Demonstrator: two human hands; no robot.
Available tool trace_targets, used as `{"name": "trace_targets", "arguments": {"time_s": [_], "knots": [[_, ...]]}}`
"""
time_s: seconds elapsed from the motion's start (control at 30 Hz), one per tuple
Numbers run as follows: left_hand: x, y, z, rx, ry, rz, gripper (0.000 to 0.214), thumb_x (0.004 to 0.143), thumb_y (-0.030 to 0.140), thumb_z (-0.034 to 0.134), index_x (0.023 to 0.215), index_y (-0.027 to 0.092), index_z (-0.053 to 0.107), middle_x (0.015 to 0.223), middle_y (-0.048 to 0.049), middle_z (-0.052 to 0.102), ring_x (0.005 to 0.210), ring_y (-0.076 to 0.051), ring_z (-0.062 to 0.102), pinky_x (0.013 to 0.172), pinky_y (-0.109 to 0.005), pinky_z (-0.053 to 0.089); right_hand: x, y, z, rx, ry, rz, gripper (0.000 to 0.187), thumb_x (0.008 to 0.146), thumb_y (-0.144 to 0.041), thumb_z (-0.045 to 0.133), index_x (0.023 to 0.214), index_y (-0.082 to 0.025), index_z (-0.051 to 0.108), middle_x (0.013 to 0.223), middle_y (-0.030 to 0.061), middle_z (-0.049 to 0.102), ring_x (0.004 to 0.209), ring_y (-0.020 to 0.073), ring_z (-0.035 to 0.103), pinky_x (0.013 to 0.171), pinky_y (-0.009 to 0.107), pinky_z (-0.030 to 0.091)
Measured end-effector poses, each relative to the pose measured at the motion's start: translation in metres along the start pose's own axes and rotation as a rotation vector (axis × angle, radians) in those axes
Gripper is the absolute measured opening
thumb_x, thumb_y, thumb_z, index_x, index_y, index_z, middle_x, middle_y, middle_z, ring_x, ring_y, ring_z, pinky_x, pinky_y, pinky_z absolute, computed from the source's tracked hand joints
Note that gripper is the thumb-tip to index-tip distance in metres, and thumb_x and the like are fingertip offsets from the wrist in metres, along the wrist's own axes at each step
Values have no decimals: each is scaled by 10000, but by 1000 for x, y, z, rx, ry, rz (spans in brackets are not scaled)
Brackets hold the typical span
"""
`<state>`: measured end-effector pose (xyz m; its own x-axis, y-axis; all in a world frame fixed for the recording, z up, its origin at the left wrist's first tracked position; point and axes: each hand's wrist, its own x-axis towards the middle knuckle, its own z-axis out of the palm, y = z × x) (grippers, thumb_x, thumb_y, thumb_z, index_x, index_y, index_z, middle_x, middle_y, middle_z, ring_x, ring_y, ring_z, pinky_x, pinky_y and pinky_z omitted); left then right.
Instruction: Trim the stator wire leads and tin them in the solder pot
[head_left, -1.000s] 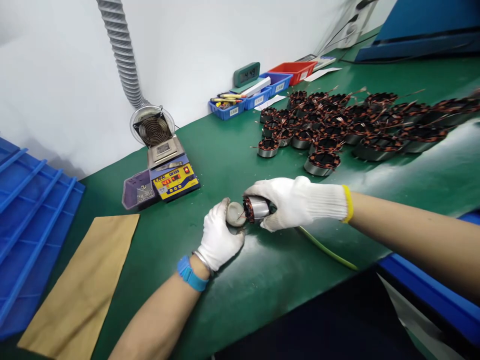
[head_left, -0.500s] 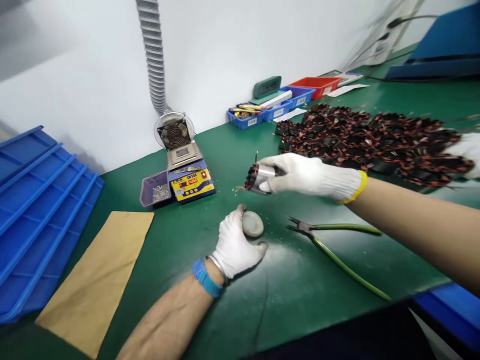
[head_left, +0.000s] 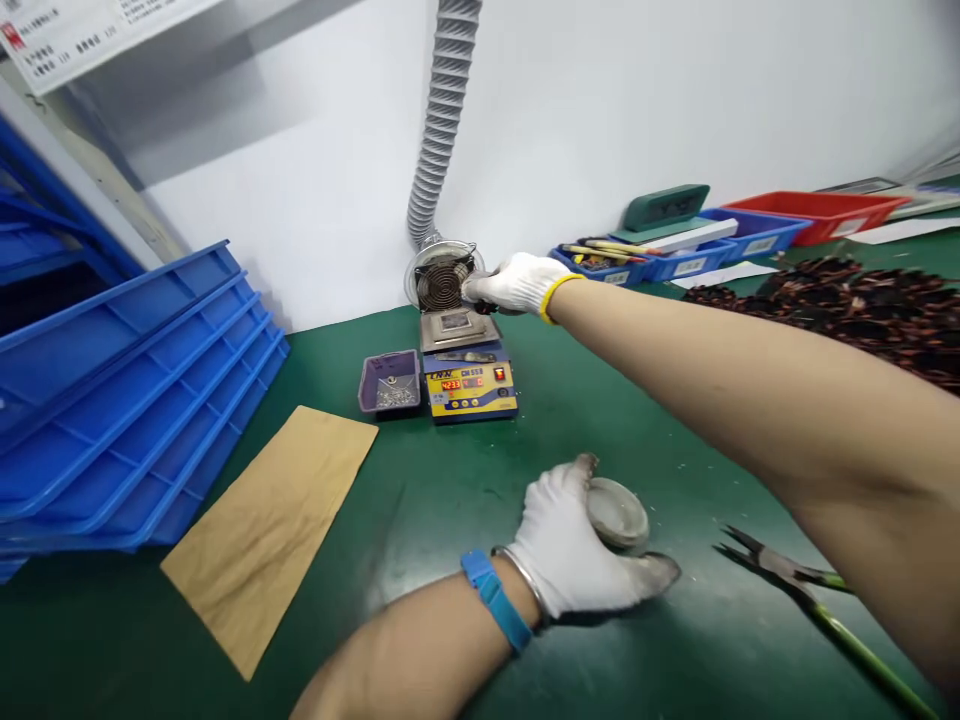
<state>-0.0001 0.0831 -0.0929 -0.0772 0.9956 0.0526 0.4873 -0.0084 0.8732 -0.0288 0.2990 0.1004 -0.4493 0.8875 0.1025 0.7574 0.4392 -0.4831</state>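
Observation:
My right hand (head_left: 517,283), in a white glove, reaches far out over the square top of the solder pot (head_left: 457,322). Its fingers are closed on a wound stator, of which only a dark edge (head_left: 481,305) shows under the glove. My left hand (head_left: 570,555), also gloved, rests on the green mat (head_left: 420,500) and curls around a small round grey tin (head_left: 619,512). A blue band sits on that wrist.
A small fan (head_left: 442,275) on a ribbed hose (head_left: 442,120) stands behind the pot. A purple tray (head_left: 390,382) lies left of it, then brown paper (head_left: 274,525) and stacked blue trays (head_left: 127,400). Green-handled pliers (head_left: 795,580), a stator pile (head_left: 847,300) and parts bins (head_left: 675,255) lie right.
My right hand lifted the stator off the tin and carried it left and away to the solder pot. My left hand stayed on the tin. The view swung left.

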Motion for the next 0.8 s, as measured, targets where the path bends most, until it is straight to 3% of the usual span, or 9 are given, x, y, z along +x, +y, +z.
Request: {"name": "trace_targets", "arguments": {"time_s": [0.2,0.4,0.6,0.7,0.8], "knots": [[3,3,0,-29,-11,-20,1053,592,478,813,1515,149,425,1445,-166,525,1326,-421,490,1180,-550,397,23,-12,25,-95,28,27,686,749,-637,591,1074,-47,724,1043,229,714,1015,360,684,804,394,525],[4,9,-7,13,-67,-11,1044,589,483,777,1511,143,425,1436,-149,535,1324,-383,502,1180,-514,402,29,-16,36,-130,23,43,645,753,-599,615,1105,-68,717,1055,221,721,1032,357,679,836,411,526],[3,10,-9,3,-63,-35,1070,575,488,785,1518,137,418,1457,-152,521,1339,-383,495,1183,-510,401,18,-16,13,22,55,63,498,785,-545,664,903,-64,711,976,229,710,1018,347,665,844,413,493],[3,11,-8,-2,-62,-38,1088,567,487,794,1521,130,413,1462,-156,517,1347,-389,488,1187,-520,396,9,-4,-3,235,5,70,436,777,-523,699,787,-88,677,802,161,693,839,272,670,762,379,510],[3,10,-7,8,-48,-35,1097,569,494,806,1519,117,407,1461,-166,517,1349,-389,488,1185,-526,400,-4,12,-12,497,-53,72,363,817,-469,673,817,-108,636,705,82,648,638,166,597,664,348,512]]}}
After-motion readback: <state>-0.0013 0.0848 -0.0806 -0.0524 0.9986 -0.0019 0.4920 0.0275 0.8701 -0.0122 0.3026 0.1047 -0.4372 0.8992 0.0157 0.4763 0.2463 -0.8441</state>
